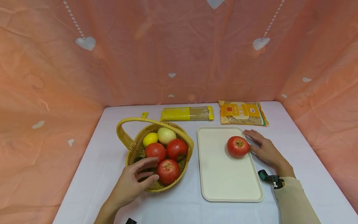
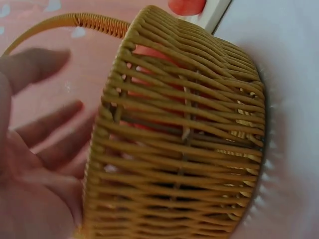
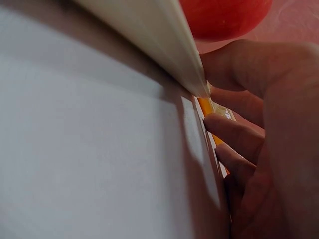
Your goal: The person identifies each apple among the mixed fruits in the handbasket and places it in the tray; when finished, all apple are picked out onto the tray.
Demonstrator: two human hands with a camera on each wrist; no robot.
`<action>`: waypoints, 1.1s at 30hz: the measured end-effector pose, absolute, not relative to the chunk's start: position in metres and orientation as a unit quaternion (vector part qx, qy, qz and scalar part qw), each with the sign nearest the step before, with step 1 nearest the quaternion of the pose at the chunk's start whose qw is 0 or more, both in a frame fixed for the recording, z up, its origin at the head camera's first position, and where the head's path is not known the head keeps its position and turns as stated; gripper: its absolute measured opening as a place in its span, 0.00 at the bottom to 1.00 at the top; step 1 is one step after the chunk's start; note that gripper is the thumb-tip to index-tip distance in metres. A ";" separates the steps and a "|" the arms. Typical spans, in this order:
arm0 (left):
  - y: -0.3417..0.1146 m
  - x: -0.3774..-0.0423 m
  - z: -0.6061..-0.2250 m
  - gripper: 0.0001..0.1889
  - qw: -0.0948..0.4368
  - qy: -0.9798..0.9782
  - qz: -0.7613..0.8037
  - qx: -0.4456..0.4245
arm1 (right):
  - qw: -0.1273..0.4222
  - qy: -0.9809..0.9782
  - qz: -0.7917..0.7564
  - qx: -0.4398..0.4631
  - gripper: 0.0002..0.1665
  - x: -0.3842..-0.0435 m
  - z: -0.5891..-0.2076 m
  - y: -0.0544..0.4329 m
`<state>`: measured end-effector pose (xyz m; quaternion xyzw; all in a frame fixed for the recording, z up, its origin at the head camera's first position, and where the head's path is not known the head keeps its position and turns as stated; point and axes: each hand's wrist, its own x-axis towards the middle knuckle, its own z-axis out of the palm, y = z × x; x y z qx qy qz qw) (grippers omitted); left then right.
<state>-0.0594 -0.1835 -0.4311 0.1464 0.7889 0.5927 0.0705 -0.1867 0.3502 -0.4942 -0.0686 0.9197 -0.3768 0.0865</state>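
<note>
My left hand (image 1: 134, 180) reaches over the near left rim of a wicker basket (image 1: 131, 155), thumb and fingers spread apart. Its fingertips are beside a tomato (image 1: 168, 172) and overlap another red fruit (image 1: 155, 151) in the head view. The basket also holds a third red fruit (image 1: 177, 149), a lemon (image 1: 150, 139) and a pale round fruit or vegetable (image 1: 166, 135). At the right edge of a cream tray (image 1: 218, 177) rests my right hand (image 1: 264, 149), fingers extended. A tomato (image 1: 238, 147) sits on the tray, right by its thumb.
Behind the basket and tray lie a yellow pack of noodles (image 1: 186, 114) and an orange bag of grain (image 1: 242, 113). The basket's handle (image 1: 152, 120) arches over its far side. A pink curtain (image 1: 190, 62) surrounds the white table (image 1: 92, 174).
</note>
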 end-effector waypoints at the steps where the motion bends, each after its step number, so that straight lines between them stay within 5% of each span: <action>1: -0.182 -0.060 -0.431 0.27 0.071 0.801 0.579 0.136 | 0.086 0.919 -0.378 -0.069 0.40 -0.187 -0.494 0.350; 8: -0.168 -0.065 -0.425 0.27 0.089 0.860 0.493 0.097 | 0.082 0.922 -0.370 -0.078 0.40 -0.187 -0.495 0.348; 33: -0.130 -0.063 -0.432 0.37 -0.029 0.947 0.302 0.109 | 0.086 0.924 -0.367 -0.070 0.40 -0.186 -0.494 0.349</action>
